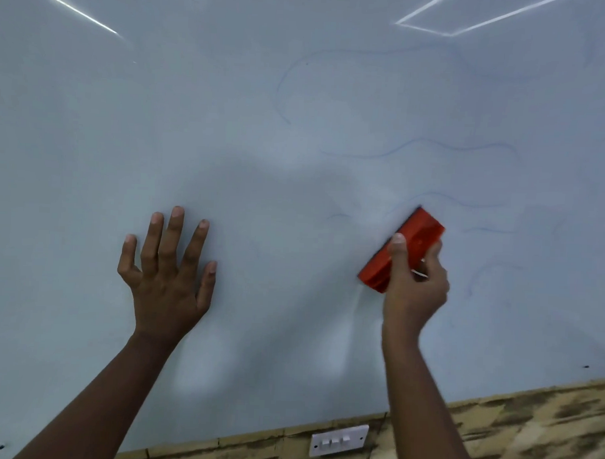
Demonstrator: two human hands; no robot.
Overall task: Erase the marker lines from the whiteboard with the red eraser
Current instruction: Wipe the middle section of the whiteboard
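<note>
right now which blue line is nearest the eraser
The wavy line just above the eraser's upper tip, ending almost at it. The other blue lines lie higher up or off to the right, clear of the eraser.

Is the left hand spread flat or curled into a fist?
Spread: the left hand lies open against the whiteboard, fingers straight and apart.

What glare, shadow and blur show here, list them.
Head view: bright streaks of light glare along the top of the whiteboard; soft shadows behind the left hand and right hand; slight blur on the red eraser; marker lines faint.
</note>
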